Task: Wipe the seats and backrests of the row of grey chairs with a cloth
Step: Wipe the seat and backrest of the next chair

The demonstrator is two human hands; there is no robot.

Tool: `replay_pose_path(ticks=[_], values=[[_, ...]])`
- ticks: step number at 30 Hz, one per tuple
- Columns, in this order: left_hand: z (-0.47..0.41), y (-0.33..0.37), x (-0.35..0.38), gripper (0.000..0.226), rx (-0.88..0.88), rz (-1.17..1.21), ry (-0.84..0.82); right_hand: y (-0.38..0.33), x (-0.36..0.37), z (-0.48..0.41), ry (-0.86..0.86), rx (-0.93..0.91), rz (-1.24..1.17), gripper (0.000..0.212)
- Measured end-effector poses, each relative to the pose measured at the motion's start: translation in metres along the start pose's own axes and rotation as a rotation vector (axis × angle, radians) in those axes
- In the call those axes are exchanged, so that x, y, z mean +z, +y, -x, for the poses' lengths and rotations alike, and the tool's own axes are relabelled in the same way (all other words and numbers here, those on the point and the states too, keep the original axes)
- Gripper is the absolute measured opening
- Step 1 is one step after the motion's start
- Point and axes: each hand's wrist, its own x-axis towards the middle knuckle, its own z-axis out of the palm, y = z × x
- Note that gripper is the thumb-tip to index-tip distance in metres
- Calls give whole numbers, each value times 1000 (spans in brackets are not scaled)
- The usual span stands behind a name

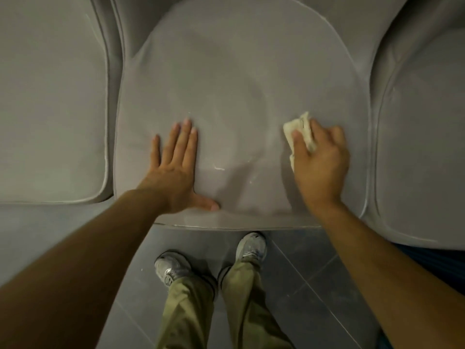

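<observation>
Two bare forearms are reaching forward from the lower corners, the left forearm [75, 260] crossing over the floor and the right forearm [390, 260] coming in from the other side. Below them the person's olive trousers [191, 311] and a pair of grey-white shoes [173, 268] are standing on a floor of dark grey tiles [314, 285], with the toes just at the front edge of the middle seat.

This middle seat [239, 84] is filling most of the view. It is a smooth grey cushion with a straight front edge and a rounded back, and a thin piped seam is running around it. A few small pale marks [219, 168] are showing on it near the front. Grey padding [377, 26] is curving around the rounded back of the cushion. On each side another grey seat is sitting close against it: the left seat [50, 109] and the right seat [422, 147], each with the same piped edge. The light is dim and the hands are casting soft shadows on the cushion.

The left hand [176, 170] is lying flat on the front left part of the middle seat, palm down, with the fingers straight and slightly spread and the thumb pointing out along the front. It is holding nothing.

The right hand [319, 162] is resting on the front right part of the same seat. Its fingers are bending over a folded cream cloth [289, 128], and the thumb is pressing on top of it, so the cloth is being gripped against the cushion. One part of the cloth is sticking out beyond the thumb, toward the centre of the seat.
</observation>
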Motion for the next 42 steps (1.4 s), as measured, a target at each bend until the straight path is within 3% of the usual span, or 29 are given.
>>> replay_pose_path(ticks=[4, 7, 10, 12, 16, 19, 28, 30, 34, 36, 42], values=[[-3, 1, 3, 138, -1, -9, 53, -12, 21, 28, 3, 32, 40, 35], [-2, 1, 6, 137, 0, -18, 69, -54, 48, 66, -23, -90, 50, 29], [-2, 1, 5, 136, 11, -6, 79, -69, 52, 73, -72, -99, -85, 28], [2, -2, 3, 136, 24, 1, 77, -61, 39, 68, -57, -64, -148, 29], [14, -15, 2, 136, 19, -30, 65, -14, 3, 49, 156, 143, -54, 33], [17, -19, 5, 137, 12, -54, 59, 10, -5, 45, 129, 226, 90, 37], [14, -24, 10, 135, 52, -24, 97, -88, 65, 81, -4, 2, -59, 31], [20, -34, 8, 133, 71, -21, 91, -83, 55, 76, -13, 34, -125, 33], [37, -66, 5, 134, 25, -3, 65, -54, 35, 54, 156, 152, -66, 34], [41, -74, 7, 136, 18, 3, 68, -56, 44, 51, 109, 215, -30, 36], [36, -79, 16, 139, 39, 7, 109, -147, 111, 103, -32, -2, -51, 32]])
